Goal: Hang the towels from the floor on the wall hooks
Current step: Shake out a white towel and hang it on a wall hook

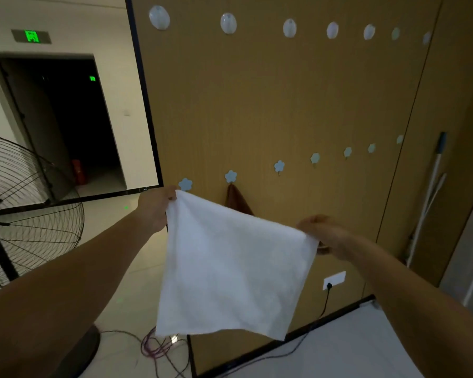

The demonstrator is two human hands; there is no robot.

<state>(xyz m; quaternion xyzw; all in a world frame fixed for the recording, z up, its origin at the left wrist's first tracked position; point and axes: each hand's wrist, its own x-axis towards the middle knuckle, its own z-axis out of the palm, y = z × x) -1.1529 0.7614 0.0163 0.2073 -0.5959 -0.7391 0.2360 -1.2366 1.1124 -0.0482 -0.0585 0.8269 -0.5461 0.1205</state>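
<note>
Square white cloth towel (230, 268) hangs mid-frame: left hand (156, 211) pinches one top corner, right hand (320, 236) the other. Loop left corner over free pale-blue flower-shaped wall hook (185, 184) (just above it), w/ slack.

Hallway clutter
A standing fan (25, 214) at left, green exit sign (32, 36) above, tangled cables (159, 347) low down, mop handle (433, 175) leaning right.

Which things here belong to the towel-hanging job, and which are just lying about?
Job: white towel, pinched at its top corners by the left hand and right hand; brown towel hanging on one of the flower hooks.
Lying about: standing fan; mop leaning on the wall; wall socket; floor cables.
</note>
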